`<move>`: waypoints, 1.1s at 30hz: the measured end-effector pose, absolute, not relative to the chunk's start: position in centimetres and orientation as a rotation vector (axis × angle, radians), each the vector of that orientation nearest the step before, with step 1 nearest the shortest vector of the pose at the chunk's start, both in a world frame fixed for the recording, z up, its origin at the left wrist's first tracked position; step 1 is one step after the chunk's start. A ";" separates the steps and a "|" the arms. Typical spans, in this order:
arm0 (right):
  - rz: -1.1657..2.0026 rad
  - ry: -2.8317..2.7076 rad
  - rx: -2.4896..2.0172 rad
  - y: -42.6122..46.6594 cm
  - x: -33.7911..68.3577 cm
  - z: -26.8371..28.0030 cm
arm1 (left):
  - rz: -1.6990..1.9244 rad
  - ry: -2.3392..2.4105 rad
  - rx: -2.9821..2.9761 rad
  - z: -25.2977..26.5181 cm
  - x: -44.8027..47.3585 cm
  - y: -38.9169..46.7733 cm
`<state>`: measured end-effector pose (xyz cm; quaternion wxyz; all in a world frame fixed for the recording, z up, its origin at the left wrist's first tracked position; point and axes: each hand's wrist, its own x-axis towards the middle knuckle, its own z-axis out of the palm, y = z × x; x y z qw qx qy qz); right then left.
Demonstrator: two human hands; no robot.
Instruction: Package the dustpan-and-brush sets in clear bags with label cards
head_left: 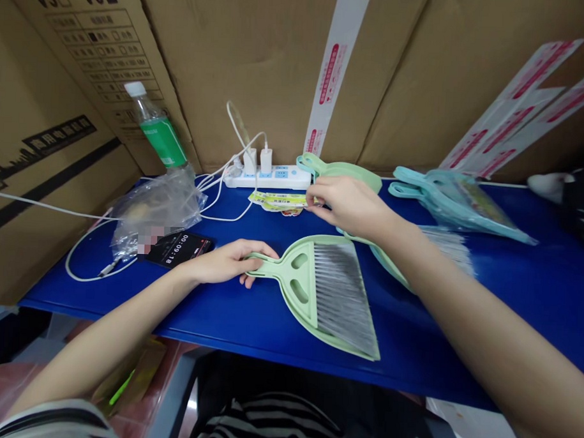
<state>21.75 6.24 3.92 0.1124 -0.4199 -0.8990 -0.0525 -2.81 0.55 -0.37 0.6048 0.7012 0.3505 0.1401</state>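
Observation:
My left hand (228, 261) is closed around the handle end of a pale green dustpan (296, 314). A matching hand brush (341, 297) with grey bristles is nested in that dustpan, bristles to the right. Farther back, my right hand (345, 202) pinches the right end of a yellow-green printed card (278, 200). More printed cards seem to lie under it, partly covered. Just behind my right hand is another green dustpan (353, 174). Beneath my right forearm, a further dustpan and pale bristles (451, 247) show only in part.
At the back right lie blue dustpans (460, 196), one in clear plastic. A white power strip (284, 177) with chargers and loose cables stands against the cardboard. On the left are a bottle (158, 131), a clear plastic bag (153, 204) and a phone (188, 248). The blue table's front edge runs near me.

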 end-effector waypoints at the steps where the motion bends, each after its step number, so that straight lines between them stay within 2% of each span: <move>1: -0.123 -2.620 -1.199 6.0 22.1 4.1 | 0.325 0.808 1.621 -0.3 -2.8 0.5; 10: 0.303 -2.676 -0.953 1.5 26.0 3.6 | 0.295 0.845 1.617 -0.1 -2.9 0.6; 17: 0.437 -2.750 -0.982 -1.3 26.2 2.8 | 0.292 0.858 1.583 0.4 -2.5 0.6; 22: 0.834 -2.733 -0.839 -1.4 26.3 3.1 | 0.270 0.877 1.578 0.6 -2.4 0.6; 33: 0.248 -2.843 -0.901 0.4 27.5 0.0 | 0.270 0.881 1.572 0.6 -2.4 0.7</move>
